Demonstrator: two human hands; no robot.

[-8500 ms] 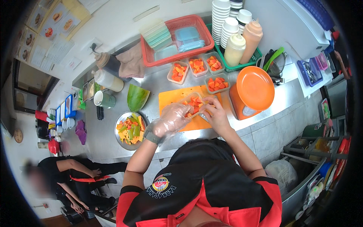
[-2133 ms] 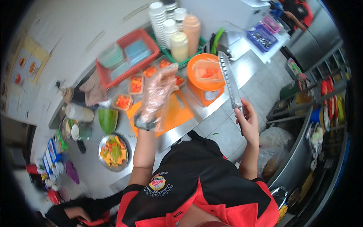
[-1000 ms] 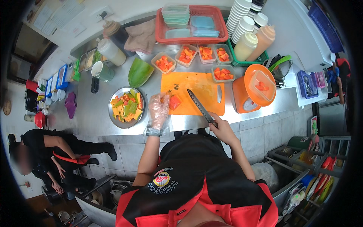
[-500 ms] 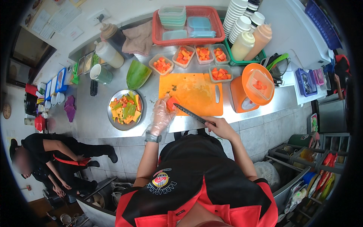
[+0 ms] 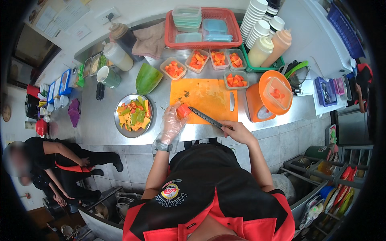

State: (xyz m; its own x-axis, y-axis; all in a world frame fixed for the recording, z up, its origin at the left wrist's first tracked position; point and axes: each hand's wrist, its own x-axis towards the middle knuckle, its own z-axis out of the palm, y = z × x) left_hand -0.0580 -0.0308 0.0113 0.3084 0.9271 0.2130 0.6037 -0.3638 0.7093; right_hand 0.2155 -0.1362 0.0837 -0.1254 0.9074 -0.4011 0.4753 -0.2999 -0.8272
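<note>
In a clear plastic glove, my left hand grips a red-orange chunk of papaya at the left front of the orange cutting board. My bare right hand is closed around the handle of a dark knife with a row of holes along its blade. The blade points up and left, its tip beside the chunk. Left of my gloved hand, a round metal plate bears papaya peels and scraps. A large green-skinned papaya piece lies behind it, cut side hidden.
Several clear tubs of papaya cubes stand behind the board. An orange scale with another tub is at the right. Farther back are a red basket, sauce bottles and stacked cups. Two people are at the left.
The knife's tip has shifted slightly up and right relative to the papaya chunk, showing more of the chunk. Both hands keep their holds. The view has moved a little.
</note>
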